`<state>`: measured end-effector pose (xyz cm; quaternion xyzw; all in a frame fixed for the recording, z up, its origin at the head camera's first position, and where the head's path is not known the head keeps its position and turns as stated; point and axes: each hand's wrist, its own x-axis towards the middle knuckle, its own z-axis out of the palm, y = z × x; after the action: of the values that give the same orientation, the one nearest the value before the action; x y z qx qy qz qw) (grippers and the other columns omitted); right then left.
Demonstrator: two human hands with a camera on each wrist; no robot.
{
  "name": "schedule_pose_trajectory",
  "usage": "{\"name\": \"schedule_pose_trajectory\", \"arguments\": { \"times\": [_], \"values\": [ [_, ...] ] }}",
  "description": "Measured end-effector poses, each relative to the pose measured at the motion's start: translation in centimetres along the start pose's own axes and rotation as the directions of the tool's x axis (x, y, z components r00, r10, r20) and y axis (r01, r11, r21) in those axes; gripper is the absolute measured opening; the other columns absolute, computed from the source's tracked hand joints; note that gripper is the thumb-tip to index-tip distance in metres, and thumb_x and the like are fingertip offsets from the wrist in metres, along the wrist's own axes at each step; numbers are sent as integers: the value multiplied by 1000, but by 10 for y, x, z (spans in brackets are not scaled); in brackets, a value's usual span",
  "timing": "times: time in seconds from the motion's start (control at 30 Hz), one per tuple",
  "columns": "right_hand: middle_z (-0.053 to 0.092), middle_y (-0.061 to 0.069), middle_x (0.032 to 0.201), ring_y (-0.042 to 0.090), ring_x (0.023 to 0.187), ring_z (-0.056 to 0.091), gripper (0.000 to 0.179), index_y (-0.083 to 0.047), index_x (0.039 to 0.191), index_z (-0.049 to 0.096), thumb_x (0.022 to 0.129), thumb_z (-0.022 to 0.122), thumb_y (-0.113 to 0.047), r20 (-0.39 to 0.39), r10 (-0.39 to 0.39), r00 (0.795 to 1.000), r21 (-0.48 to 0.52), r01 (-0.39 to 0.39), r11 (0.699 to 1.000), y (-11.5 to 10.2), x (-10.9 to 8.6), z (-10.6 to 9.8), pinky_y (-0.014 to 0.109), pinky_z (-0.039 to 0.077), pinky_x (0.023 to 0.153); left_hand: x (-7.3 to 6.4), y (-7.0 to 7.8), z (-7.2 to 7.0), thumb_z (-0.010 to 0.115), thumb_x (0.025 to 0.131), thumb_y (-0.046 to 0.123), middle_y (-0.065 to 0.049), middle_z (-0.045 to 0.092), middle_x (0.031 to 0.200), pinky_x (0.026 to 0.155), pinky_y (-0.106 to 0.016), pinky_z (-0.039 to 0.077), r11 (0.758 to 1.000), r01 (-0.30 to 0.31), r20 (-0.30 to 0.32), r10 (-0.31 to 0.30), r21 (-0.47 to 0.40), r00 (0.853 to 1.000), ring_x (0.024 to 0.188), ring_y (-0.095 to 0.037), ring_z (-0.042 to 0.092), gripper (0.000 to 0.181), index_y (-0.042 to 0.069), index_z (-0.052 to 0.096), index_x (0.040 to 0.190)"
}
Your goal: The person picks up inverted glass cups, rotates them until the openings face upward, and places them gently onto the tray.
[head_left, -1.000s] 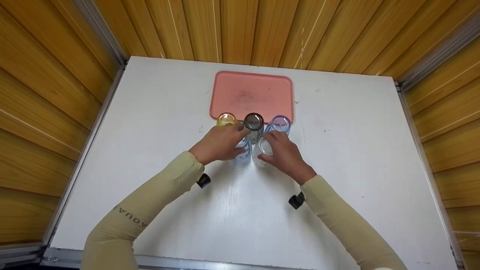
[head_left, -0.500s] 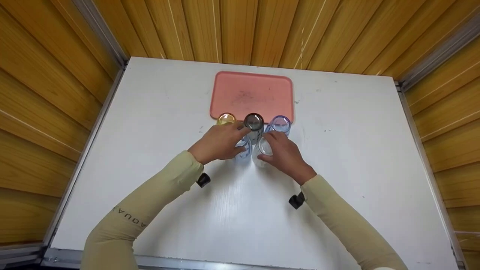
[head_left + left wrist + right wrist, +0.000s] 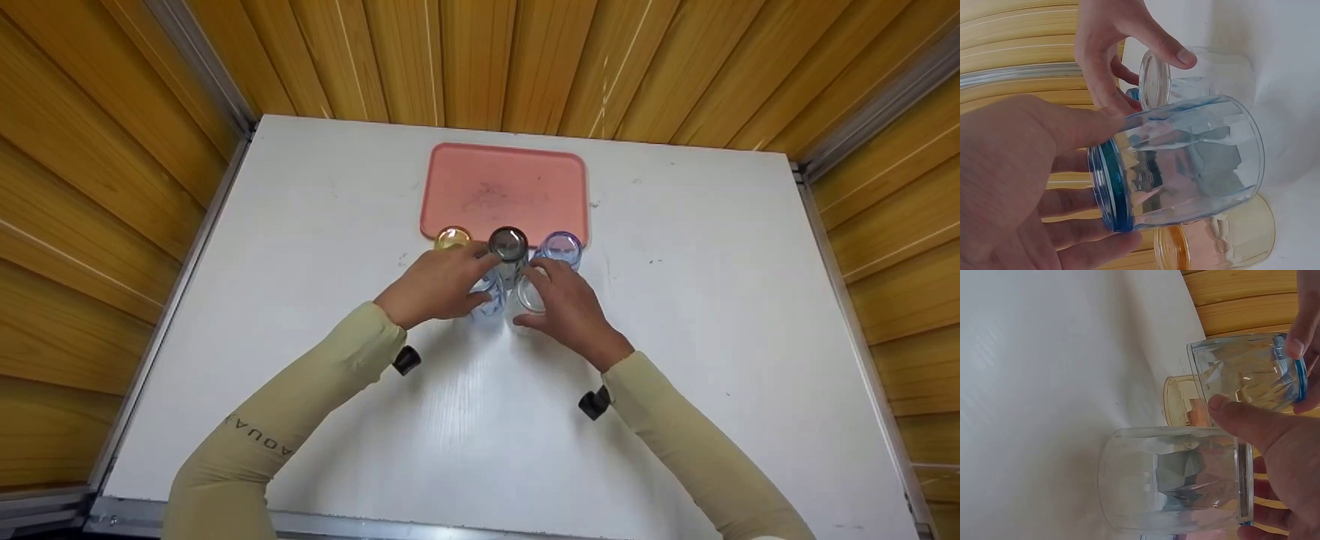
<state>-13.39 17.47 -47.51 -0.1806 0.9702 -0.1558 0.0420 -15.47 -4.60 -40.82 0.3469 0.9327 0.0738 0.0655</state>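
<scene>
Five-sided grouping aside, several tinted glasses stand upside down, bases up, on a white table. My left hand (image 3: 439, 285) holds a light blue glass (image 3: 1196, 163) near its base, thumb on one side and fingers on the other. Around the base of a clear glass (image 3: 1174, 478) my right hand (image 3: 570, 307) has its thumb and fingers spread; the thumb looks clear of the wall. Behind these two are a yellow glass (image 3: 454, 238), a dark grey glass (image 3: 508, 246) and a blue-violet glass (image 3: 562, 247). My left hand partly hides the yellow and light blue glasses in the head view.
A pink tray (image 3: 506, 191) lies just beyond the back row of glasses. The white table (image 3: 697, 300) extends to both sides, with wood-look panels (image 3: 480, 60) behind and beside it.
My right thumb and index finger have spread slightly wider around the clear glass. The left hand and the glasses look unmoved.
</scene>
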Motion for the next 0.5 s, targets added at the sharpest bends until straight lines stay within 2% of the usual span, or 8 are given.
{"name": "schedule_pose_trajectory", "arguments": {
  "times": [0.5],
  "values": [
    [46, 5, 143, 26, 135, 40, 84, -14, 140, 49, 71, 81, -51, -45, -66, 997, -45, 64, 997, -3, -2, -1, 49, 36, 113, 0, 2, -4, 70, 88, 33, -10, 54, 136, 86, -42, 58, 999, 32, 37, -30, -40, 999, 100, -23, 66, 55, 17, 51, 136]
  ]
}}
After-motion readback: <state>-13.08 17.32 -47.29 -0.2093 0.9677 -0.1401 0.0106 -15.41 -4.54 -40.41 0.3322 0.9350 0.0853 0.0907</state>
